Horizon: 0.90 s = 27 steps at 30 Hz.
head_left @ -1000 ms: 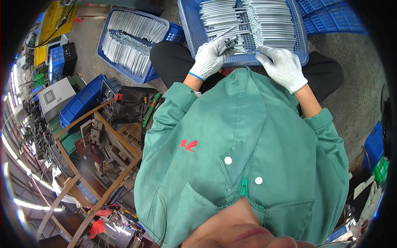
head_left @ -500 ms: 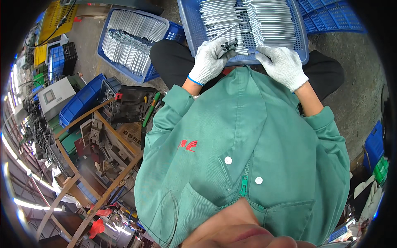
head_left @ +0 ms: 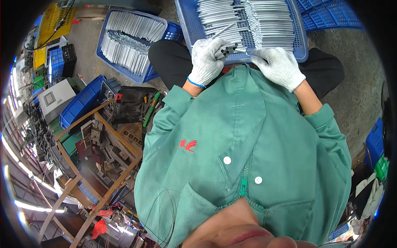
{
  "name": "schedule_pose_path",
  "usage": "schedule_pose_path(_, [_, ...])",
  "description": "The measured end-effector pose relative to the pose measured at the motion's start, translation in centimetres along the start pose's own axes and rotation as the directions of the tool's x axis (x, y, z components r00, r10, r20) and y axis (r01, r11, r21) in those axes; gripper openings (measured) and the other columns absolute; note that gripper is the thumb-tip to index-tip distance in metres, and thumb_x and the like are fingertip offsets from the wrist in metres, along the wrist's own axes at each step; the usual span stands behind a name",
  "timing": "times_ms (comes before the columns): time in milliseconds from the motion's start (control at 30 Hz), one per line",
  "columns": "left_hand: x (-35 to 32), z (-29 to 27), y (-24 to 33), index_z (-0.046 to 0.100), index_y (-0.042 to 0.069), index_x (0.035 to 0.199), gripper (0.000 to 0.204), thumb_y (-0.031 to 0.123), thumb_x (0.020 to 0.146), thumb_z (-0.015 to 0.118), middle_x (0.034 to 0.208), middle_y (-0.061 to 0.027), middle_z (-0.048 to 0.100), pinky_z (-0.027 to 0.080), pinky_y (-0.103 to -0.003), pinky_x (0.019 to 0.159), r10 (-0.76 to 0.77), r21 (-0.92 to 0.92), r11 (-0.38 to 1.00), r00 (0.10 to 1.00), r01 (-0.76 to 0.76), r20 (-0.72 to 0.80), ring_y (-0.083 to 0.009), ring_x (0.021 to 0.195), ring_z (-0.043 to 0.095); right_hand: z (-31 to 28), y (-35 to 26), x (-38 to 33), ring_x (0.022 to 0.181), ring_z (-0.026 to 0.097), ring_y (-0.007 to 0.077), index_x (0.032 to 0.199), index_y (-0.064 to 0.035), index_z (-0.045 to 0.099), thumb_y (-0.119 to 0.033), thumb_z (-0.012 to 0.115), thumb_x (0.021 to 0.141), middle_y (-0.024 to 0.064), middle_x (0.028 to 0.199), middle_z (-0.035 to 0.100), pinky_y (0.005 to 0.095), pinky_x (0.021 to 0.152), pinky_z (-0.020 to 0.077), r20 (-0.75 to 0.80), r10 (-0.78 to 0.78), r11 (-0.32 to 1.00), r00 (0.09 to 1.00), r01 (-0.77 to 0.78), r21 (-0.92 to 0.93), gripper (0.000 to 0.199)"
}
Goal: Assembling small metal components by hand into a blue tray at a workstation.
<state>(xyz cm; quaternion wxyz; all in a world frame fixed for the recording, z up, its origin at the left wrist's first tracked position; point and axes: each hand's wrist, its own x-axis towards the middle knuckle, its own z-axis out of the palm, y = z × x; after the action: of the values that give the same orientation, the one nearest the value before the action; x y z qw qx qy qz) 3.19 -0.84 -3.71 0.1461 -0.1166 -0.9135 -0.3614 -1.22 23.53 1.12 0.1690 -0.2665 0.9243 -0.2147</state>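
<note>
While your left hand grips a small bundle of metal tubes, your right hand fingers pinch one; many tubes remain in the blue tray.

The tray rests on the person's lap, tubes lying in rows in it. A second crate of tubes stands on the floor to its left, with the workbench nearer, at the left.
</note>
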Motion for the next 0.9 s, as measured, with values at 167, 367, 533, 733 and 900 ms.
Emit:
schedule_pose_path(167, [0.3,-0.5,0.2,0.074,0.009,0.097,0.031,0.001,0.068,0.081,0.093,-0.0033,0.077,0.051,-0.035,0.083,0.037,-0.008,0.999,0.999,-0.037,0.013,-0.0247,0.080,0.069,-0.9,-0.2,0.6,0.073,0.070,0.0376,0.099,-0.0127,0.080,-0.037,0.057,0.096,0.0126,0.085,0.076,0.0467,0.068,0.0539,-0.185,-0.005,0.994,0.983,0.025,0.109,0.034])
schedule_pose_path(367, [0.4,-0.3,0.7,0.074,0.011,0.097,0.031,0.000,0.068,0.081,0.093,-0.0021,0.077,0.051,-0.035,0.084,-0.001,-0.051,0.999,1.000,0.000,-0.020,-0.0246,0.080,0.069,-0.2,0.0,0.5,0.075,0.070,0.0374,0.102,-0.0126,0.080,-0.038,0.057,0.096,0.0122,0.088,0.076,0.0463,0.070,0.0554,0.076,0.065,0.994,0.995,-0.072,0.084,0.035])
schedule_pose_path(533, [0.3,0.0,-0.3,0.074,0.010,0.098,0.026,0.005,0.074,0.082,0.092,-0.0028,0.077,0.052,-0.035,0.078,0.017,-0.005,1.000,1.000,-0.017,0.009,-0.0257,0.077,0.069,0.1,0.3,0.7,0.077,0.071,0.0382,0.104,-0.0125,0.079,-0.039,0.058,0.096,0.0120,0.092,0.077,0.0462,0.072,0.0565,-0.061,0.042,0.982,0.997,-0.030,0.187,0.035])
schedule_pose_path(733, [-0.6,3.4,-3.9,0.071,0.009,0.105,0.028,0.013,0.080,0.081,0.092,-0.0048,0.076,0.054,-0.036,0.069,-0.271,0.172,0.956,0.939,0.237,0.212,-0.0275,0.072,0.069,1.3,1.5,1.1,0.081,0.073,0.0377,0.110,-0.0112,0.078,-0.040,0.059,0.096,0.0122,0.096,0.078,0.0451,0.073,0.0568,-0.071,0.116,0.993,0.991,-0.115,0.015,0.037])
schedule_pose_path(900, [-0.6,4.6,-5.2,0.068,0.008,0.110,0.031,0.017,0.084,0.081,0.093,-0.0066,0.076,0.055,-0.038,0.067,-0.318,0.221,0.940,0.905,0.261,0.284,-0.0282,0.072,0.070,1.4,1.7,1.0,0.081,0.074,0.0344,0.115,-0.0075,0.077,-0.037,0.063,0.096,0.0113,0.098,0.079,0.0419,0.072,0.0551,-0.046,0.120,0.993,0.992,-0.121,-0.018,0.038])
